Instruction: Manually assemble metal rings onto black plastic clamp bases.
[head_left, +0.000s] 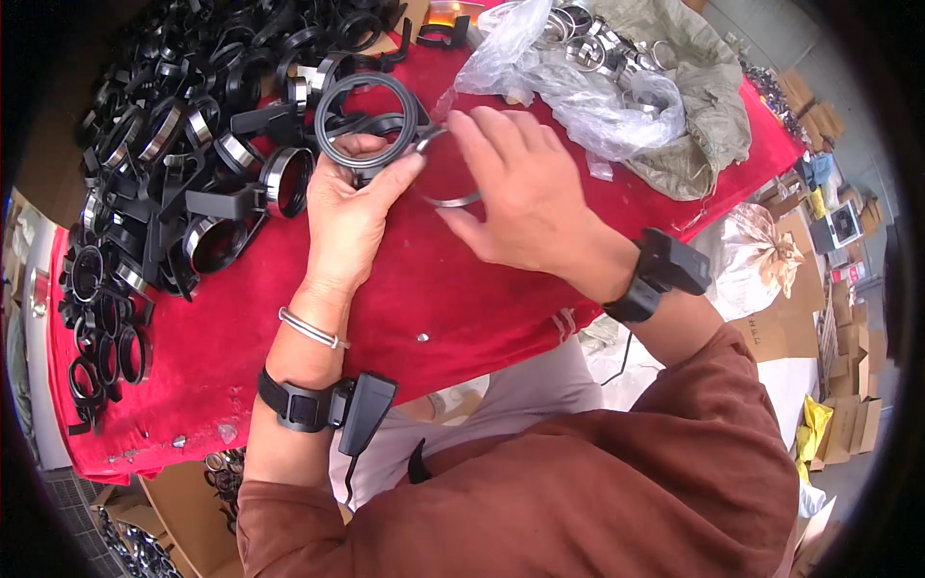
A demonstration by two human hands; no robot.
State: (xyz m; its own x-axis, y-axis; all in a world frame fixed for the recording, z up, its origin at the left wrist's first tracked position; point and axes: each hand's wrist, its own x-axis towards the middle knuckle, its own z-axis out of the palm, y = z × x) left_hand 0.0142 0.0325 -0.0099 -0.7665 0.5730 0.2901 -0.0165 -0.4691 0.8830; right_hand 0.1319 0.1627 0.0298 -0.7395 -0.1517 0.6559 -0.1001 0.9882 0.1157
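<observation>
Head view shows the left hand closed on a black ring, thumb and fingers at its lower edge, over the red cloth and beside a heap of black parts. Right of it, the right hand curves, thumb apart from fingers, about a blurred silver band; whether it grips that, I cannot tell.

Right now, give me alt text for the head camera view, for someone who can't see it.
A person's left hand holds a black ring-shaped part over red cloth, while the right hand seems to hold a thin silver ring, slightly blurred. A heap of black ring parts with silver bands lies left; silver rings on plastic sheeting lie at upper right.
</observation>
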